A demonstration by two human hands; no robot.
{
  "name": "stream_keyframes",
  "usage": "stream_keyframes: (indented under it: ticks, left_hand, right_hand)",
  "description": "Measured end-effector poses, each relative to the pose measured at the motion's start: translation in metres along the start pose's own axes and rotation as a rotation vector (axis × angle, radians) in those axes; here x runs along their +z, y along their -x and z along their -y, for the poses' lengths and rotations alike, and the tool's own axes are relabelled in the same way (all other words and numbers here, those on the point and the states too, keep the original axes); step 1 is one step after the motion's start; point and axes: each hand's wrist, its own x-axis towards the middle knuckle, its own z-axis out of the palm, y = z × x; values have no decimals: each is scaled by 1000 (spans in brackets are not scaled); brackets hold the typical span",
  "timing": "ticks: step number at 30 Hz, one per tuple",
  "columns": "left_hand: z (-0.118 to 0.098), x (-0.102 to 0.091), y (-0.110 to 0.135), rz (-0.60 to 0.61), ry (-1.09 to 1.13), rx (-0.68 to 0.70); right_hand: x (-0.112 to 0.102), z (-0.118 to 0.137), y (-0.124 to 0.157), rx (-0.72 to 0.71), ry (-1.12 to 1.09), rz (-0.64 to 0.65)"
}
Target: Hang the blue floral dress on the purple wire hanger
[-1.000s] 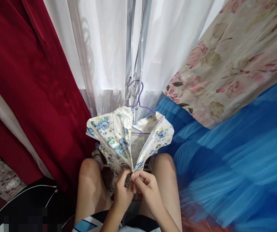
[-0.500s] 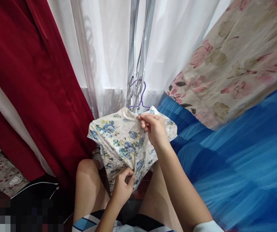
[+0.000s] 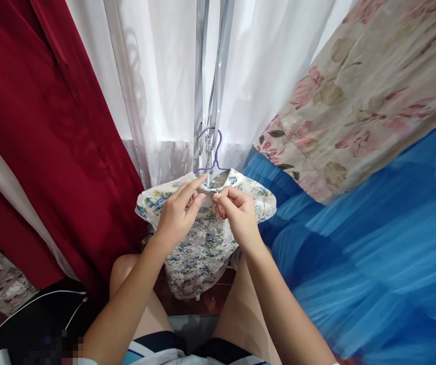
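Observation:
A cream short-sleeved blouse (image 3: 203, 258) with blue and yellow-green flowers hangs from a purple hanger (image 3: 216, 152) in front of me. My right hand (image 3: 238, 209) pinches the blouse at its neckline, thumb against fingers; anything small in that pinch is hidden. Just left of it, my left hand (image 3: 178, 213) is at the neck opening, its index finger stretched out and thumb apart. Whether its fingertips touch the cloth I cannot tell. Inside the collar the grey lining shows.
White curtains (image 3: 157, 76) and grey metal bars (image 3: 206, 66) stand behind the hanger. Dark red cloth (image 3: 69, 132) hangs on the left. To the right are beige floral fabric (image 3: 339, 111) and blue tulle (image 3: 373, 238). A black round-edged item (image 3: 43, 314) lies at lower left.
My left hand has let go of the lower blouse and moved up to the neckline. My right hand stays near the neck, slightly lower. The blouse front now hangs smoother.

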Motion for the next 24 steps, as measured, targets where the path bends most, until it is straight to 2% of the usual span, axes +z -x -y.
stream_keyframes:
  ticks: [2,4,7,10,13,17,21,23,24]
  left_hand:
    - [-3,-2,-19,68,-59,65]
    - [-3,-1,-25,53,-95,110]
    - [1,-2,-22,-84,-152,150]
    - [5,-4,-17,-230,-100,100]
    - [8,-5,-16,-302,-8,26]
    - [14,-14,-22,-393,-81,33]
    - [43,-40,-29,-577,-73,-86]
    - [69,-54,-28,-661,88,-185]
    - [83,-60,-27,-717,240,-271]
  right_hand:
    - [-1,0,0,7,44,6]
    - [-1,-4,1,8,68,10]
    - [2,-14,3,19,58,31]
    - [8,-21,5,35,60,63]
    - [13,-26,4,38,90,81]
    - [13,-43,8,74,137,112]
    - [7,-67,25,165,118,174]
    - [3,-73,33,199,91,192]
    - [3,-74,36,208,81,199]
